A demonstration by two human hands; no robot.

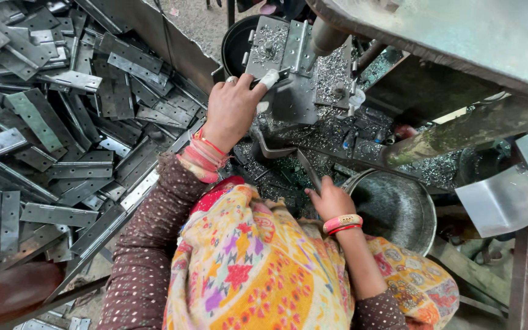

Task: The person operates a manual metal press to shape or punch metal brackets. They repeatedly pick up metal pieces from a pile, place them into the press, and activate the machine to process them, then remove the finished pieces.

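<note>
My left hand (232, 110) reaches forward and grips a grey metal hinge plate (279, 55) lying on the press bed, a taped finger on its edge. Closer to my body, my right hand (330, 200) is closed around a thin flat metal piece (308, 171) that sticks up and away from me. Metal shavings (331, 131) cover the machine bed between the two hands. My wrists carry red and pink bangles, and a yellow patterned cloth drapes over my lap.
A large heap of grey metal hinges (62, 134) fills the left side. A round metal bowl (398, 211) sits right of my right hand, a dark round pan (236, 40) behind the plate. The press frame (459, 36) overhangs top right, a bent sheet (508, 195) at right.
</note>
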